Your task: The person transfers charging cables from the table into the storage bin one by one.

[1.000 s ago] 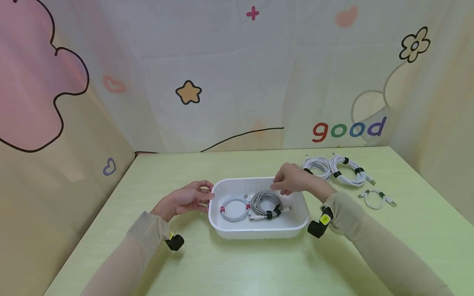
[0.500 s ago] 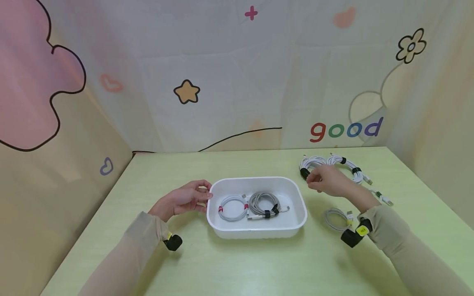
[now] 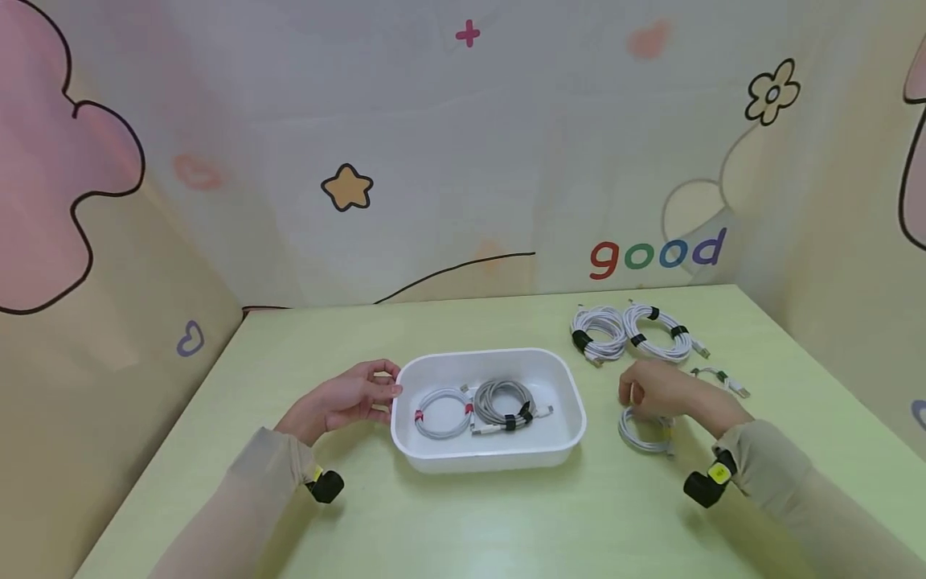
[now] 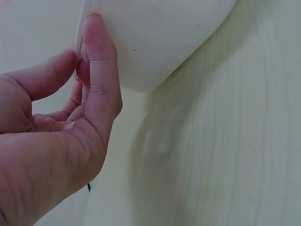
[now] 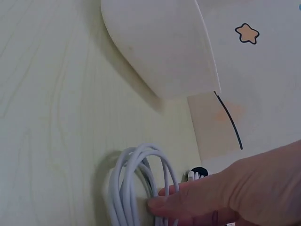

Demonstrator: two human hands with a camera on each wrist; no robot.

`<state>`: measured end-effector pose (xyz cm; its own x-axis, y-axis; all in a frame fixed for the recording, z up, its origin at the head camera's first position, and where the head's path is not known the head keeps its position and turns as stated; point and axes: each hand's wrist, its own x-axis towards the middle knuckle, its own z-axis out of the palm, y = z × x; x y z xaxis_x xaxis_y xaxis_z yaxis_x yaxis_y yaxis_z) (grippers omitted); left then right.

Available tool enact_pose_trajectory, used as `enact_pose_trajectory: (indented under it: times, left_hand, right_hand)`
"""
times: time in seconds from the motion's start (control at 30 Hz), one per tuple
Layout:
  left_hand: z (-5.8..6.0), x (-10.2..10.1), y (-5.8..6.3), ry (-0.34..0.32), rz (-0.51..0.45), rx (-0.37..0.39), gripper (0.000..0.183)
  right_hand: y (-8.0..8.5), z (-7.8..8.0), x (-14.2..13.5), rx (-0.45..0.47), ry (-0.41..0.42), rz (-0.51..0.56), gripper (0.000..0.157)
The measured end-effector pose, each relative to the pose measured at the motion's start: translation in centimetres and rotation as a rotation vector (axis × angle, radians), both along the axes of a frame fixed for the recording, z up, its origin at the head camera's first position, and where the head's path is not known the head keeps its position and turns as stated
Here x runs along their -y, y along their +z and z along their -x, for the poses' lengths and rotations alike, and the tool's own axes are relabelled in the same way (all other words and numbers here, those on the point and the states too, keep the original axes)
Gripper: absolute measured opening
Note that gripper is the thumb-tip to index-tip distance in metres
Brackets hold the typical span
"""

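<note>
At the left end of a white plastic bin (image 3: 488, 461), my left hand (image 3: 347, 400) pinches the rim between thumb and fingers; the left wrist view shows this hand (image 4: 70, 117) at the bin's wall (image 4: 155, 42). In the bin lie a white coiled cable (image 3: 438, 435) with red ties and a grey coiled cable (image 3: 483, 405) with black ties. To the right of the bin, my right hand (image 3: 665, 388) holds a light grey coiled cable (image 3: 640, 443) with a yellow tie. In the right wrist view, thumb and fingers pinch the coil's strands (image 5: 124, 197). The hand hides part of it.
Two larger white coiled cables (image 3: 600, 351) (image 3: 661, 351) with black ties lie side by side at the back right. A short white cable (image 3: 734, 384) lies beyond my right wrist. A printed curtain (image 3: 434, 121) stands behind the table.
My right hand has moved from over the bin to the right and down, and has taken hold of the light grey coiled cable. My left hand stays at the rim. The head view has shifted slightly.
</note>
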<state>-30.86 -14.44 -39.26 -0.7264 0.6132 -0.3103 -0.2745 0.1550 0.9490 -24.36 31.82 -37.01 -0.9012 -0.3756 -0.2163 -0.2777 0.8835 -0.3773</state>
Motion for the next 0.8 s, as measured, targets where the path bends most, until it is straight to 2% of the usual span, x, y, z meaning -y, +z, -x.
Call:
enact_pose_trajectory:
  times: [0.2, 0.5, 0.7, 0.8]
  left_hand:
    - [-0.2, 0.3, 0.0, 0.001, -0.005, 0.0, 0.026]
    - [-0.2, 0.2, 0.1, 0.005, -0.025, 0.017, 0.021]
    - [-0.1, 0.2, 0.1, 0.017, -0.019, 0.025, 0.021]
    - [-0.2, 0.3, 0.1, 0.023, -0.015, 0.025, 0.022]
  right_hand:
    - [-0.5, 0.3, -0.4, 0.023, 0.008, 0.063, 0.011]
    - [0.7, 0.1, -1.3, 0.086, -0.032, 0.112, 0.015]
    - [1.1, -0.1, -2.2, 0.223, -0.058, 0.271, 0.017]
    - [1.0, 0.0, -2.3, 0.265, -0.065, 0.318, 0.019]
